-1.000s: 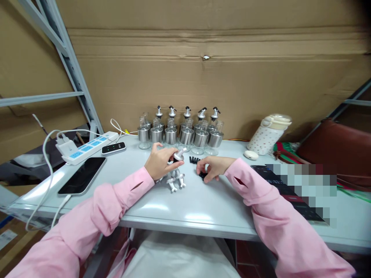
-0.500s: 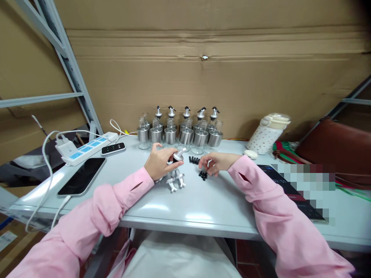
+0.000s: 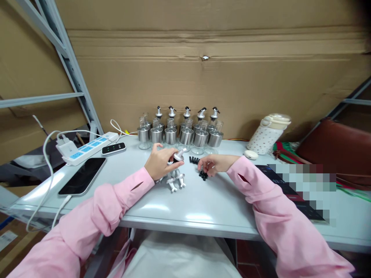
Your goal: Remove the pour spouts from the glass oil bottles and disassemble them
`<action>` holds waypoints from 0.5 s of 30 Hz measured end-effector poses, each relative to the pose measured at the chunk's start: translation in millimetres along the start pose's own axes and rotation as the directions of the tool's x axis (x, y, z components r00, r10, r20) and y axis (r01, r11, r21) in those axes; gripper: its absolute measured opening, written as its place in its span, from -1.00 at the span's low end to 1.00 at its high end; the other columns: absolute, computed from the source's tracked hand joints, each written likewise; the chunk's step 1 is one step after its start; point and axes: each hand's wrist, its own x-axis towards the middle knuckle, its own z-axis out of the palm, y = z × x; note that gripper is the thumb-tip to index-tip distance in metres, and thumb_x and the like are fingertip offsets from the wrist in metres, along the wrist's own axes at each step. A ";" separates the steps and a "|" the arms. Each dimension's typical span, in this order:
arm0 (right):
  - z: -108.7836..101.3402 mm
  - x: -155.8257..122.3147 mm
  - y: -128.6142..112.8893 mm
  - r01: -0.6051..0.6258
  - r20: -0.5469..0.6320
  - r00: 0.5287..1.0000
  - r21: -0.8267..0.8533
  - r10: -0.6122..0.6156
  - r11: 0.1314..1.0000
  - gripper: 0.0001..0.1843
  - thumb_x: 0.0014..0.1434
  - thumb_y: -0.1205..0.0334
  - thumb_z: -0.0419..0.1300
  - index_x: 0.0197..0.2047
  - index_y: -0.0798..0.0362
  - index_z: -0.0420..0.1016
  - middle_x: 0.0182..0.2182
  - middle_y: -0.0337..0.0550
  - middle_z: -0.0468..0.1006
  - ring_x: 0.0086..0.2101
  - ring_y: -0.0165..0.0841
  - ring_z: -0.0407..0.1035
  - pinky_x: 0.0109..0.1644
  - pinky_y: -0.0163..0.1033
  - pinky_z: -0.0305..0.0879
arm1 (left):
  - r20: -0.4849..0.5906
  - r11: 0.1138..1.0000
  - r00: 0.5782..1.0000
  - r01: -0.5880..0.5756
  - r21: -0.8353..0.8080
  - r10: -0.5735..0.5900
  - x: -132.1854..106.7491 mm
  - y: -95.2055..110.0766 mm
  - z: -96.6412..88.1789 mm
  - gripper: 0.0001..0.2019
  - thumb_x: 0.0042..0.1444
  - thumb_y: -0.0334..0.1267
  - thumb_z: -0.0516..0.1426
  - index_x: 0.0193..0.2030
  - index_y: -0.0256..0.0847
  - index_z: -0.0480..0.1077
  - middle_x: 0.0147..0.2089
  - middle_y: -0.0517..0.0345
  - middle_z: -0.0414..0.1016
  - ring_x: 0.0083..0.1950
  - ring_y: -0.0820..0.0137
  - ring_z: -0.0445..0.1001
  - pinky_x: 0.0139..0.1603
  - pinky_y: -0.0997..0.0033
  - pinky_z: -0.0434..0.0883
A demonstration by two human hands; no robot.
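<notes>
My left hand (image 3: 160, 162) is closed around a silver pourer cap (image 3: 179, 155), held just above a small heap of more silver pourer caps (image 3: 175, 180) on the grey table (image 3: 185, 204). My right hand (image 3: 213, 164) hovers with its fingers pinched, right beside a cluster of small black plugs (image 3: 203, 175); what the pinch holds is too small to make out. A short row of black plugs (image 3: 193, 159) lies between my two hands. Behind them stand several glass oil bottles (image 3: 181, 131) with steel collars, the back row fitted with pourers.
On the left lie a phone (image 3: 82, 175) on a cable, a white power strip (image 3: 87, 148) and a small black device (image 3: 113, 148). A cream spotted flask (image 3: 268, 133), a white puck (image 3: 251, 154) and a brown bag (image 3: 333, 146) sit at right. A cardboard wall stands behind.
My right hand has lifted off the black plug cluster and drawn slightly right and back, fingers now pinched. The left hand with its cap has stayed put.
</notes>
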 end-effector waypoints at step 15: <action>2.8 -4.7 -9.7 0.001 -0.086 0.996 0.064 0.004 0.998 -0.68 -0.27 0.48 0.13 -0.33 0.08 0.37 -0.51 -0.33 0.36 -0.55 -0.48 0.35 -0.46 -0.34 0.32 | 0.012 1.000 1.000 0.004 -0.002 -0.004 0.2 0.1 0.0 -0.50 0.16 0.14 -0.14 -0.19 -0.28 0.34 -0.49 0.23 0.41 -0.48 0.45 0.34 -0.04 0.21 0.06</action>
